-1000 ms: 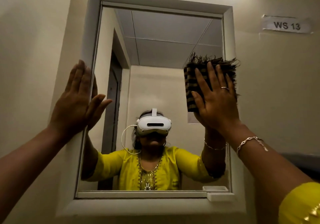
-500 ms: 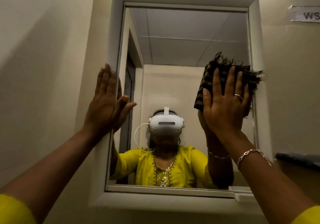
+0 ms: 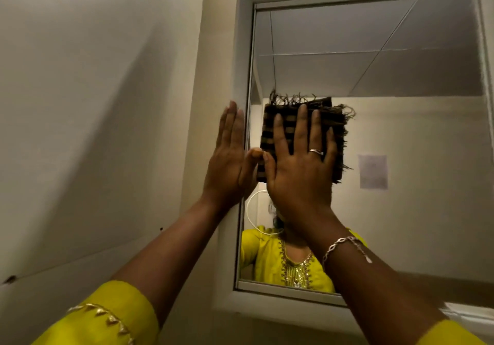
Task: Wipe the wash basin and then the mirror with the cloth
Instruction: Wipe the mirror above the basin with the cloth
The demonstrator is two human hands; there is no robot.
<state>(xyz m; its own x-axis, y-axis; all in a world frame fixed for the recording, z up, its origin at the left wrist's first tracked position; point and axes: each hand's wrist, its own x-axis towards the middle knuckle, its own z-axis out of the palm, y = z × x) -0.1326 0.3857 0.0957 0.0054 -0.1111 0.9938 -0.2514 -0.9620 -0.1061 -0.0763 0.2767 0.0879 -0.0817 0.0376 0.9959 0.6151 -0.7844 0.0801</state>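
Our cloth [image 3: 290, 129] has slid from the right of the mirror [image 3: 401, 77] to its left edge, mid-frame, our right hand [image 3: 296, 173] pressing it flat, fingers spread straight, our left hand [image 3: 227, 163] flat on the frame [image 3: 242, 50], fingers straight together

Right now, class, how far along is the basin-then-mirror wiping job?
Basin: out of view, cannot judge. In hand: the right hand presses the folded striped cloth flat on the mirror near its left edge; the left hand rests on the frame. Left: probably the glass further right.
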